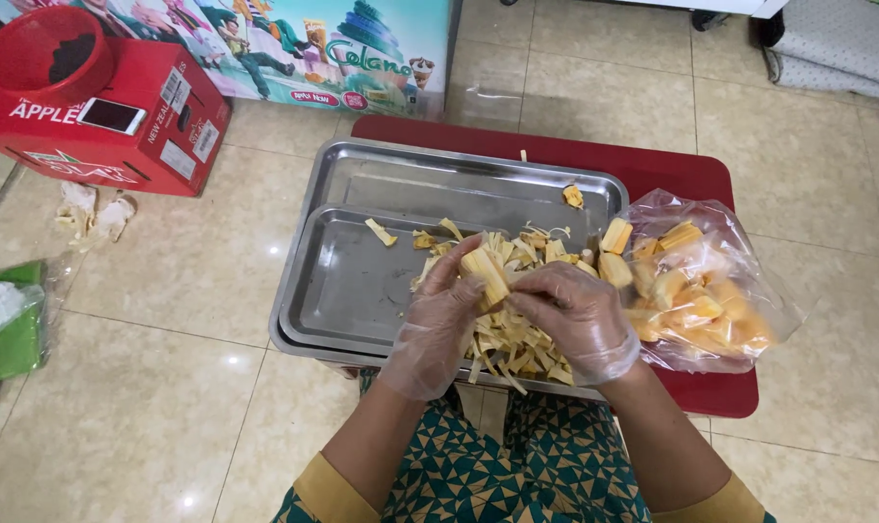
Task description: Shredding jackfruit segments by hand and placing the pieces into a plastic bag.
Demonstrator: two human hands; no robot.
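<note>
Both hands wear clear plastic gloves and meet over a steel tray. My left hand (437,324) and my right hand (577,318) together grip one yellow jackfruit piece (485,274), pulling at it from either side. Beneath them lies a heap of pale yellow fibrous strips (507,344) in the smaller steel tray (347,286), which sits inside a larger steel tray (439,174). A clear plastic bag of orange-yellow jackfruit pods (696,295) lies just right of my right hand.
The trays and bag rest on a low red table (652,169) over a tiled floor. A red cardboard box (110,126) with a phone (111,115) and a red bowl (47,53) on it stands at the far left. Green bags (8,329) lie at the left edge.
</note>
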